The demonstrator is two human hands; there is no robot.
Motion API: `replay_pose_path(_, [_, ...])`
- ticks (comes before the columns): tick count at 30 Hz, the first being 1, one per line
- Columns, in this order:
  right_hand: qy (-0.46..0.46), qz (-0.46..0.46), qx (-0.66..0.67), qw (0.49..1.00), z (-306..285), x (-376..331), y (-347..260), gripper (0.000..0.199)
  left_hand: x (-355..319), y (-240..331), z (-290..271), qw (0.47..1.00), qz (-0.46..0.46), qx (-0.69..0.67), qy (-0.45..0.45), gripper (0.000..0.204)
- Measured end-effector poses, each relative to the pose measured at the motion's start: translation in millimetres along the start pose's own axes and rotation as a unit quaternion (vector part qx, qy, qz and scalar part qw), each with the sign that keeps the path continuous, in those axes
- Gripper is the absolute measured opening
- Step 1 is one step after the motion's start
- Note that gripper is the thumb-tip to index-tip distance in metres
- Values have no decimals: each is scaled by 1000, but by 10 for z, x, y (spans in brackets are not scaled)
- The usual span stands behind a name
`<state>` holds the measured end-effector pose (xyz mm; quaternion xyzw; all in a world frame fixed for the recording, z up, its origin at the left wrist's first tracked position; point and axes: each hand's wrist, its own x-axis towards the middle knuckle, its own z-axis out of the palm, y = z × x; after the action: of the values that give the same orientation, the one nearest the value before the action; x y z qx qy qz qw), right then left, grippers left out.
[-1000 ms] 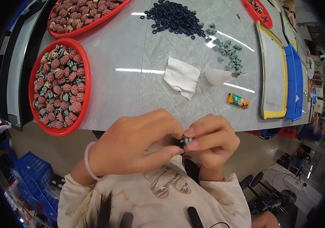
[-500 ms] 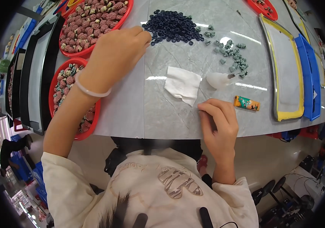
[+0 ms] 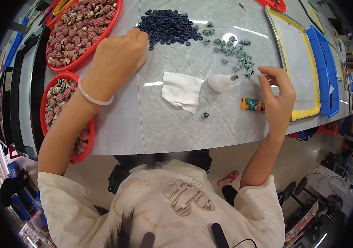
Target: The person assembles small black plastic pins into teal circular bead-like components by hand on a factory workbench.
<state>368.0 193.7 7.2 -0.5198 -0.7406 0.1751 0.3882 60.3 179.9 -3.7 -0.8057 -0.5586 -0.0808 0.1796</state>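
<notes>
My left hand [image 3: 122, 51] is closed in a pinch at the left edge of a heap of dark blue rings [image 3: 168, 25]. Whatever its fingertips grip is hidden. Thumb and forefinger apart, my right hand [image 3: 280, 93] hovers just right of scattered grey-green pieces [image 3: 237, 53]. A small dark blue piece with a pale top [image 3: 205, 115] lies alone on the table, below a white cloth [image 3: 180, 91]. Beside the cloth rests a white squeeze bottle [image 3: 220, 83] with a thin metal tip. My right hand partly covers an orange and green lighter-shaped object [image 3: 251, 104].
Red basins of pinkish knobbly pieces [image 3: 81, 31] and of mixed pink and green pieces [image 3: 60, 97] stand at the left, beside black-framed trays [image 3: 23, 95]. A yellow-edged tray [image 3: 304, 113] and a blue bin [image 3: 325, 74] stand at the right. The table's front edge [image 3: 176, 151] is close to me.
My right hand has moved from beside the cloth rightward and away from me, toward the grey-green pieces. The small blue piece now shows where its fingers were. My left hand stays at the rings.
</notes>
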Motion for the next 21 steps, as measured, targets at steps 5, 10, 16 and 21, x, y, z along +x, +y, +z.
replay_pose_path(5, [-99,101,-56,988,26,47,-21,16,-226,121,-553,961,-89,-263,-7,8])
replay_pose_path(10, [-86,37,-82,992,106,70,30,14,-682,486,-997,824,-241,-497,-124,10])
replay_pose_path(16, [-48,15,-74,996,93,26,27,9,-992,812,-827,562,-316,-759,-88,10])
replay_pose_path(21, [-32,141,313,939,-56,-291,-334,14,-969,975,-775,316,-308,-897,-34,13])
